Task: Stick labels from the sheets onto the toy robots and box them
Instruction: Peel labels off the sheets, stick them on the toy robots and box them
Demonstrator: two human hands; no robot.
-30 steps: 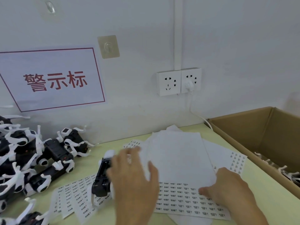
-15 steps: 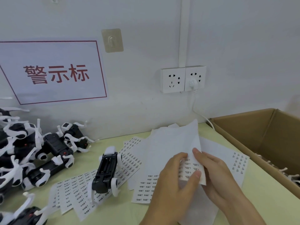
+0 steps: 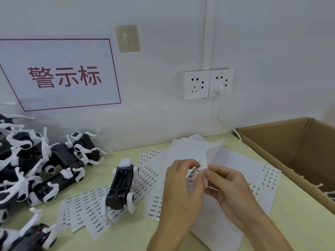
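White label sheet [image 3: 203,156], curled up off the counter [image 3: 299,223], is pinched at its printed edge by both hands: the left hand [image 3: 181,189] and right hand [image 3: 230,189] each close thumb and fingers on it. Left of that sheet a toy robot [image 3: 120,187] lies belly-up on other sheets [image 3: 87,211], with a pile of robots [image 3: 27,160] farther left; right of it stands the box [image 3: 290,147].
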